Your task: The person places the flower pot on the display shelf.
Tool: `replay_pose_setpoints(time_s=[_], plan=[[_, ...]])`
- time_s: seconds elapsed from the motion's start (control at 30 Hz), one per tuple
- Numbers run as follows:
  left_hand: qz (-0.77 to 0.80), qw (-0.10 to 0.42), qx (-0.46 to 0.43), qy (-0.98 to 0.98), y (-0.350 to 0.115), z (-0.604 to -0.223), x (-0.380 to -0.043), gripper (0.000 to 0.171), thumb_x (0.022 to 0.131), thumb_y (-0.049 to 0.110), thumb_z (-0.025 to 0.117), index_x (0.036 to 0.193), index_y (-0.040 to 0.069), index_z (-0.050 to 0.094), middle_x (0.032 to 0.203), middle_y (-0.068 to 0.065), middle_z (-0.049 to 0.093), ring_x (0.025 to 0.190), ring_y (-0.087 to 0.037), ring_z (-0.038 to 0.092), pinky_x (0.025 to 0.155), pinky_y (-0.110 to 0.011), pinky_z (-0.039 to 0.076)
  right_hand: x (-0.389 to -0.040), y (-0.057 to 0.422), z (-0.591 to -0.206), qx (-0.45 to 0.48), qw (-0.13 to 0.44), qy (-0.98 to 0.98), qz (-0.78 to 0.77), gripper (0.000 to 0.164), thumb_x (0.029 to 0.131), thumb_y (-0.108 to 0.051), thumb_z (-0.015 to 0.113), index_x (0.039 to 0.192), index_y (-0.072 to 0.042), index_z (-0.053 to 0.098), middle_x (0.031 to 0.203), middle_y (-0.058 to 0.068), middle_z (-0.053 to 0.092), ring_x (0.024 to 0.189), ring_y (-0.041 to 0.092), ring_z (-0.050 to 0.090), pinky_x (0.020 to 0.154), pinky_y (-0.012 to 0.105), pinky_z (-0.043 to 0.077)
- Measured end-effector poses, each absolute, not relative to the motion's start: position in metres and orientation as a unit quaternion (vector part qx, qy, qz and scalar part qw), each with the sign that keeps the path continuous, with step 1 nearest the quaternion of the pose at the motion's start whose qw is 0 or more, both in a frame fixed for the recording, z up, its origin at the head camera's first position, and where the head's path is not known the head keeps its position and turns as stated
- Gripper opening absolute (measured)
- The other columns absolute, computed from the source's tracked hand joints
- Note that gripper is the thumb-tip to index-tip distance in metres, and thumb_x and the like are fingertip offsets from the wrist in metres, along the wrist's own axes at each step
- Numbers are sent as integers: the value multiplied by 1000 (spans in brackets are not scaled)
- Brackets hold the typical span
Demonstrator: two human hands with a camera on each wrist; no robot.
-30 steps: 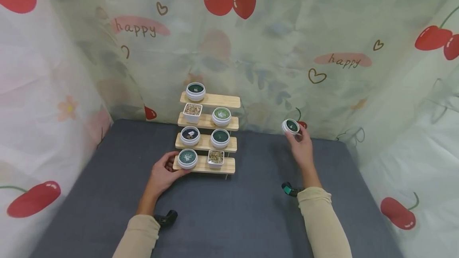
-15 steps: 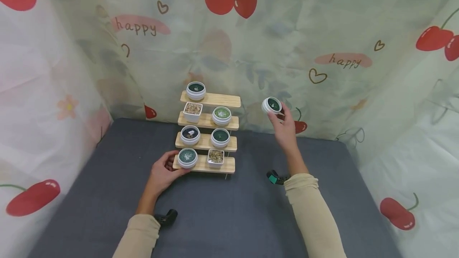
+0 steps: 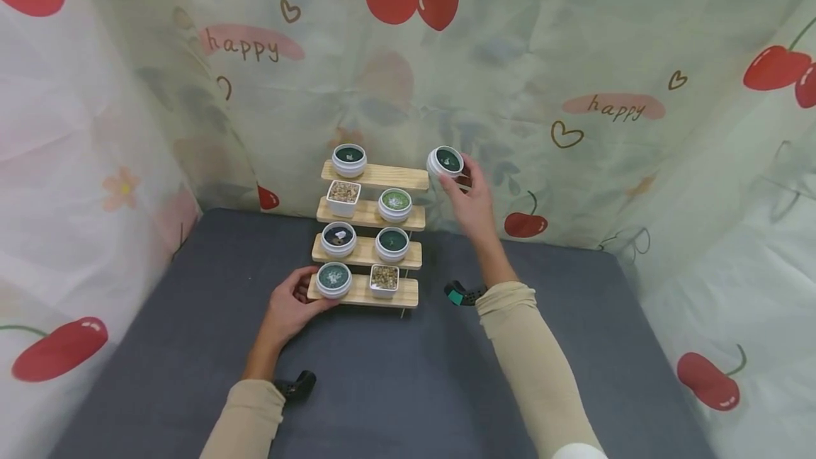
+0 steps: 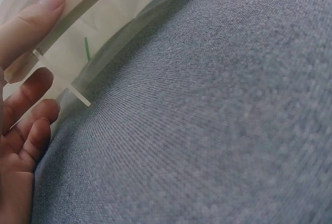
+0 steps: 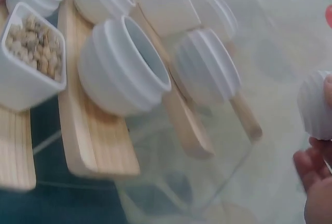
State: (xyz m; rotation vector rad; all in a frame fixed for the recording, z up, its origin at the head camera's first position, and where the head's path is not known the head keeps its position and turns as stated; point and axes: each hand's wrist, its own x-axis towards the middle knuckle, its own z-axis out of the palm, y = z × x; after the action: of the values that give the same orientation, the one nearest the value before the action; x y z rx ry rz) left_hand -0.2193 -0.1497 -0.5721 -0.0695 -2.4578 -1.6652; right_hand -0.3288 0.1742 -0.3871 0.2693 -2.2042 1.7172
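Note:
In the head view, a wooden tiered stand (image 3: pixel 360 290) bears small white pots on its boards. My left hand (image 3: pixel 290 314) grips the left end of the lowest board, beside a round pot with a speckled teal top (image 3: pixel 333 280). The left wrist view shows my thumb (image 4: pixel 39 16) along the board's edge, with curled fingers lower down. My right hand (image 3: pixel 470 197) holds a white round pot with a dark green top (image 3: pixel 445 161) in the air, tilted, just right of the top board. Only part of this pot (image 5: pixel 315 105) shows in the right wrist view.
Another dark green round pot (image 3: pixel 348 160) stands on the top board's left. Lower boards carry square pots of pebbles (image 3: pixel 343 193) (image 5: pixel 35 47) and more round pots, including a light green one (image 3: pixel 394 204). Grey cloth (image 3: pixel 382 381) covers the table; a cherry-print curtain (image 3: pixel 510 76) hangs behind.
My right hand has carried its round pot leftward and up, from the far right to beside the stand's top board. My left hand has stayed at the lowest board.

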Motion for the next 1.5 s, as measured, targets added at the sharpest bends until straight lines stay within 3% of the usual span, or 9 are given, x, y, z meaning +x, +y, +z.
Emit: replay_pose_setpoints(time_s=[0.53,0.83,1.0,1.2,1.5], plan=[[-560,81,-19,-824,-153,-575,-219,72,71,32,95,133,17,62,100,-7,64,77,-11,57,67,-21,47,-348,129,-395,117,135,-756,630,54,98,-9,68,147,0,48,138,22,60,121,32,59,107,39,47],[-562,81,-17,-823,-151,-573,-217,71,71,31,95,133,18,62,99,-6,64,77,-12,56,67,-22,47,-357,115,-403,124,122,-807,564,58,99,-16,69,150,-1,44,140,19,60,128,30,57,108,37,48],[-564,79,-17,-822,-151,-572,-216,70,71,29,95,132,17,63,98,-7,64,77,-12,57,66,-22,47,-355,112,-404,107,129,-838,520,60,99,-22,69,151,-5,44,142,16,60,138,28,49,114,37,42],[-562,84,-18,-823,-153,-573,-216,71,71,29,95,132,17,62,98,-6,64,76,-12,57,66,-22,47,-357,111,-396,105,108,-881,448,65,101,-32,65,154,-6,39,138,14,65,132,29,55,115,43,25],[-570,83,-20,-817,-150,-573,-218,72,70,30,95,133,16,62,100,-6,64,77,-10,58,67,-21,48,-358,113,-388,105,93,-898,417,65,102,-32,62,155,-4,36,138,16,64,128,30,57,116,43,23]])
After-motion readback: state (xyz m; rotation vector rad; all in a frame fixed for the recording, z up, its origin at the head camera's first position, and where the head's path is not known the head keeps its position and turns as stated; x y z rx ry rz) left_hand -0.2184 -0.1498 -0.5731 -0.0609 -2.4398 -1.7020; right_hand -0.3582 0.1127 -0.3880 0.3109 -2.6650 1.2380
